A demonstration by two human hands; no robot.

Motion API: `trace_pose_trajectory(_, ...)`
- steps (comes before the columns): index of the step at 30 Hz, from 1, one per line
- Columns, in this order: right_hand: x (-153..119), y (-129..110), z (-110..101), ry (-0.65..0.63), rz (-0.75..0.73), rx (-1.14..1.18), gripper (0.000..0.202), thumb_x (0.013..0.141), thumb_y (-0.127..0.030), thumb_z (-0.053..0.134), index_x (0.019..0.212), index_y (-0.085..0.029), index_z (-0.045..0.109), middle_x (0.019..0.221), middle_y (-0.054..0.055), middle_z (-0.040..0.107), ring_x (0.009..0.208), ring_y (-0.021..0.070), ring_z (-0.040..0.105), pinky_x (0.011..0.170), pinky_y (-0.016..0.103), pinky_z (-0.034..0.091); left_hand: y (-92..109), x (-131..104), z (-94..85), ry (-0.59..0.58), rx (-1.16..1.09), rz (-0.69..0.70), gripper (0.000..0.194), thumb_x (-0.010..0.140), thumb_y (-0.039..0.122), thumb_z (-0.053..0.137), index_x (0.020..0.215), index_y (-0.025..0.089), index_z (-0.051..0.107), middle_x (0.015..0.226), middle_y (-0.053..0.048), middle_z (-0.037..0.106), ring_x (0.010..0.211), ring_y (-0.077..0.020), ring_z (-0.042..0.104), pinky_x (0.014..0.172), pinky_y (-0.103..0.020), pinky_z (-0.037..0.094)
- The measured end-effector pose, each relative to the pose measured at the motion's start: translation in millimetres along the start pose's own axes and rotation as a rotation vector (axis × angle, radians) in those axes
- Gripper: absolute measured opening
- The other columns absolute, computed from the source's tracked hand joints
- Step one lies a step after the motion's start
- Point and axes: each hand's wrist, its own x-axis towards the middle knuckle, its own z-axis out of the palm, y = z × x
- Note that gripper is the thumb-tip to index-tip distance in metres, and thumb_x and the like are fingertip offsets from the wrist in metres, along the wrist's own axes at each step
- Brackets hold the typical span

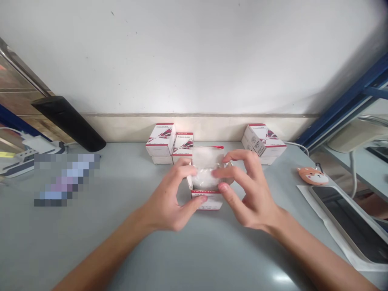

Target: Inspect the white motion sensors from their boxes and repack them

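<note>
Far left of the frame: one power strip (39, 155), white and grey. Beside it, one pixelated object (66, 178), kind not tellable. Above that, one long black object (69, 123), tilted, its lower right end at the table's back edge.

Left of centre: two closed cartons (160, 139), white and red, side by side near the wall (194, 60).

Centre left: left hand (172, 198), closed on the carton described next; thumb on its front face, fingers at its left rim.

Centre: one open detector carton (210, 204), flap raised at the back. It lies between the two hands, at the fingertips of both; we judge neither hand clearly nearer. Its front face runs left to right, its mouth upward. Inside, clear plastic wrap (203, 176).

Centre right: right hand (251, 190), fingers curved over the mouth, index tip at the wrap, thumb at the front rim; whether this grip pinches anything we cannot tell.

Right: one closed carton (263, 139) near the wall; one orange animal-face case (312, 176); one smartphone (348, 222) on a white sheet (327, 228).

Room: we see table (194, 258) surface between the forearms, from the carton's front to the frame's bottom; behind, the closed cartons and wall bound it.
</note>
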Motion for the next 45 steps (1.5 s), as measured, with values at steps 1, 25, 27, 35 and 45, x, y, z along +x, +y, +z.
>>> trace_pose_trajectory(1,1,-2,-1,0.005,-0.003,-0.015,0.013,0.097,-0.018,0.055,0.101,-0.023,0.066,0.116,0.012,0.057,0.106,0.0293,0.059,0.089,0.048,0.049,2,3,-3.0,-0.015,0.027,0.019,0.044,0.088,0.013,0.069,0.121,0.028,0.046,0.113,-0.006,0.054,0.096,-0.0225,0.059,0.082,-0.040,0.055)
trace_pose_trajectory(25,-4,22,7,0.194,0.353,0.083,0.021,0.106,-0.025,0.048,0.121,-0.027,0.063,0.118,0.009,0.063,0.101,0.0235,0.065,0.084,0.041,0.059,-4,9,6.2,0.255,-0.003,0.200,0.045,0.088,0.032,0.078,0.123,0.033,0.050,0.087,0.000,0.053,0.073,-0.0191,0.053,0.063,-0.037,0.048)
trace_pose_trajectory(27,-7,40,10,0.024,0.378,-0.074,0.018,0.103,-0.027,0.056,0.118,-0.027,0.067,0.119,0.009,0.068,0.110,0.0271,0.066,0.092,0.045,0.058,-6,9,6.5,0.281,-0.020,0.210,0.043,0.087,0.031,0.079,0.117,0.031,0.049,0.087,0.000,0.050,0.072,-0.0181,0.050,0.061,-0.035,0.046)
trace_pose_trajectory(35,-29,75,29,-0.358,0.180,-0.299,0.030,0.101,-0.020,0.061,0.130,-0.027,0.068,0.137,0.005,0.072,0.148,0.0351,0.049,0.121,0.060,0.040,-14,4,6.3,0.213,0.016,0.183,0.049,0.085,0.033,0.084,0.117,0.028,0.046,0.098,-0.001,0.057,0.086,-0.0187,0.057,0.072,-0.033,0.048)
trace_pose_trajectory(45,-3,38,2,0.086,0.159,-0.121,0.008,0.098,-0.022,0.070,0.104,-0.028,0.071,0.103,0.004,0.080,0.096,0.0266,0.075,0.093,0.048,0.056,-22,-6,14.9,0.202,0.002,0.115,0.061,0.085,0.025,0.083,0.128,0.032,0.039,0.098,0.001,0.062,0.083,-0.0177,0.063,0.074,-0.033,0.052)
